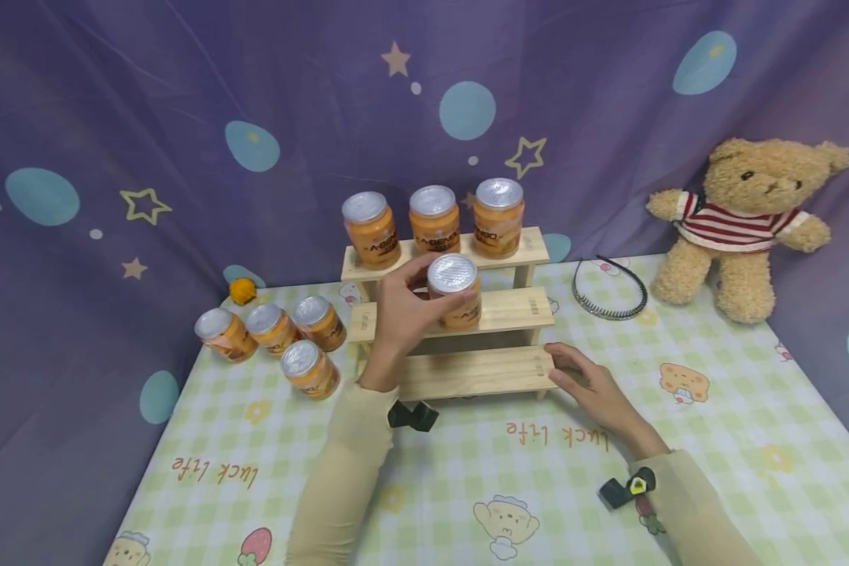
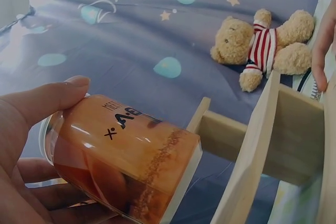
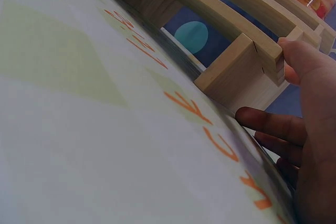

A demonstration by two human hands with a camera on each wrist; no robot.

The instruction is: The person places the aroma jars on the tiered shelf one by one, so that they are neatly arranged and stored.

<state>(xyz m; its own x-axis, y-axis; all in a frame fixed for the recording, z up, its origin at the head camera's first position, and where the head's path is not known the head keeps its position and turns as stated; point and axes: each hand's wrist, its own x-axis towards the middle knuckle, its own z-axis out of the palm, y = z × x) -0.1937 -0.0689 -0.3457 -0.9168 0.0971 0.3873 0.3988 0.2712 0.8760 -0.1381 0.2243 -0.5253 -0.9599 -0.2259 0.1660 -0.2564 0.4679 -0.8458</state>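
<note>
My left hand [image 1: 410, 306] grips an orange can [image 1: 455, 292] with a silver lid, thumb on one side and fingers round the other. The can is over the middle step of a three-step wooden rack [image 1: 516, 310]; I cannot tell whether its base touches the wood. Dark lettering shows on the can's side [image 2: 126, 150] in the left wrist view. My right hand [image 1: 594, 389] is at the right end of the lowest step, its thumb [image 3: 302, 56] touching the board's end and the other fingers loosely bent. Three like cans [image 1: 435, 220] stand on the top step.
Several more orange cans [image 1: 311, 369] stand on the checked tablecloth [image 1: 255, 432] left of the rack, near a small yellow-orange ball [image 1: 242, 291]. A black headband [image 1: 611, 314] lies to the right. Beyond it a teddy bear [image 1: 743, 228] leans against the purple curtain [image 1: 573, 63].
</note>
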